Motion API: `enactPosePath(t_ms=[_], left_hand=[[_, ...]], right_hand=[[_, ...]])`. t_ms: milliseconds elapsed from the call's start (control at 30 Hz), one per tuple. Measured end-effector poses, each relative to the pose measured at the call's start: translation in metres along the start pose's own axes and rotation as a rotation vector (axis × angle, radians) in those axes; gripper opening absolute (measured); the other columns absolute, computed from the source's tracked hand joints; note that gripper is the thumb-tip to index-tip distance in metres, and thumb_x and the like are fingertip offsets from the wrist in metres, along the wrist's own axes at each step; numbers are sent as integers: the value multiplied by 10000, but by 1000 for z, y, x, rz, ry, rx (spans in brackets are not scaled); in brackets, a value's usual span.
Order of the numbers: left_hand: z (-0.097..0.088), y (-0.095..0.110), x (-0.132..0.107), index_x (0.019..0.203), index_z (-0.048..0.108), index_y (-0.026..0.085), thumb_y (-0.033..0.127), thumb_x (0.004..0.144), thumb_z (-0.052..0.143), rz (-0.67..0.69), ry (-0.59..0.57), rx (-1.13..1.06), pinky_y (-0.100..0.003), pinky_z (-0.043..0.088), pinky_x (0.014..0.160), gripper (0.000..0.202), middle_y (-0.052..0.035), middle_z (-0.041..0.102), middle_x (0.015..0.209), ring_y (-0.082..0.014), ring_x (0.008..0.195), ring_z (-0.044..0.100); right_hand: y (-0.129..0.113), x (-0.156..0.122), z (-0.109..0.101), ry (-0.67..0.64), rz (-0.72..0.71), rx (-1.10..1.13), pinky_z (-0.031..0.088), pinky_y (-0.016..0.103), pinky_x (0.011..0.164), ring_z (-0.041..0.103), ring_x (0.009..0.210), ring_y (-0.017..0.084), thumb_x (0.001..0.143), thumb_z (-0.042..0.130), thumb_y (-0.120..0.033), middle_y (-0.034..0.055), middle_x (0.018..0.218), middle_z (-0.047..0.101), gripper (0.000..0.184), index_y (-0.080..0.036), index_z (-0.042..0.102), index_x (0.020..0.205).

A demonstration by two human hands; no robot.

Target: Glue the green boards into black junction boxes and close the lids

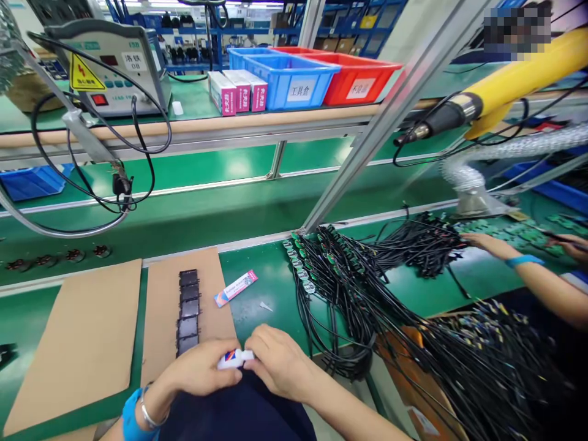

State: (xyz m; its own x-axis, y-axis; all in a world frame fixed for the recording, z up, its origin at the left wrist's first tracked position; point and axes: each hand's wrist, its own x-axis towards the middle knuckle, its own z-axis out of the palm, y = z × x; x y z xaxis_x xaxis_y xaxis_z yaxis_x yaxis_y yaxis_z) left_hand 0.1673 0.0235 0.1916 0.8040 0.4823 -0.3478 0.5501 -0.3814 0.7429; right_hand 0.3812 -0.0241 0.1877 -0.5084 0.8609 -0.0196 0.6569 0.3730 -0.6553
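A small white glue bottle (pixel 228 360) with a blue and red label lies between the fingers of my left hand (pixel 202 366), close to my body. The fingers of my right hand (pixel 280 362) pinch the white cap (pixel 248 355) at the bottle's other end. Just beyond my hands, a row of several black square plastic parts (pixel 188 307) lies on a brown cardboard sheet (pixel 158 306). A slim printed carton (pixel 236 288) overlaps that sheet's right edge. To its right, a small pale pointed nozzle (pixel 265 306) rests on the green table.
Another cardboard sheet (pixel 87 331) lies at left. Bundled black cables (pixel 340 294) with green boards crowd the right side, near a co-worker's hand (pixel 491 245). Overhead, the shelf carries a soldering station (pixel 110 70), blue bin (pixel 294 79) and red bin (pixel 362 76); a metal post (pixel 367 147) slants across.
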Motion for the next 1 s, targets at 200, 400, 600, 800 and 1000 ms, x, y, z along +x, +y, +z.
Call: enactPosePath(t_ms=[200,400,600,800,1000], left_hand=[[15,7,9,940,525,197,172,880,427,-16,229,341,-302,330,637,117,-52,583,846,-214,757,540],[20,-5,12,948,527,204,144,899,410,51,321,517,-303,340,621,141,-48,589,805,-208,738,557],[13,-7,9,888,453,211,136,820,512,105,349,519,-254,356,561,118,24,585,760,-150,650,563],[24,-8,10,885,478,205,118,901,418,167,470,623,-293,279,559,107,-6,548,729,-179,633,504],[31,-13,9,920,507,199,95,902,405,238,577,604,-311,240,557,148,-11,530,681,-181,605,468]], right_hand=[[9,12,15,-72,277,258,363,245,498,437,421,110,1007,63,-368,-20,449,410,588,-198,401,556],[8,12,3,-84,312,383,359,238,471,444,417,113,1005,127,-448,-19,461,446,609,-184,472,578],[-3,4,-14,11,158,313,379,360,846,507,936,235,828,594,-355,93,1011,584,238,-185,593,995],[2,10,2,-104,360,469,423,290,605,505,576,152,961,281,-438,35,616,538,448,-177,524,691],[8,12,5,-241,473,706,235,207,341,279,316,80,970,149,-517,-57,382,313,599,-202,419,539]])
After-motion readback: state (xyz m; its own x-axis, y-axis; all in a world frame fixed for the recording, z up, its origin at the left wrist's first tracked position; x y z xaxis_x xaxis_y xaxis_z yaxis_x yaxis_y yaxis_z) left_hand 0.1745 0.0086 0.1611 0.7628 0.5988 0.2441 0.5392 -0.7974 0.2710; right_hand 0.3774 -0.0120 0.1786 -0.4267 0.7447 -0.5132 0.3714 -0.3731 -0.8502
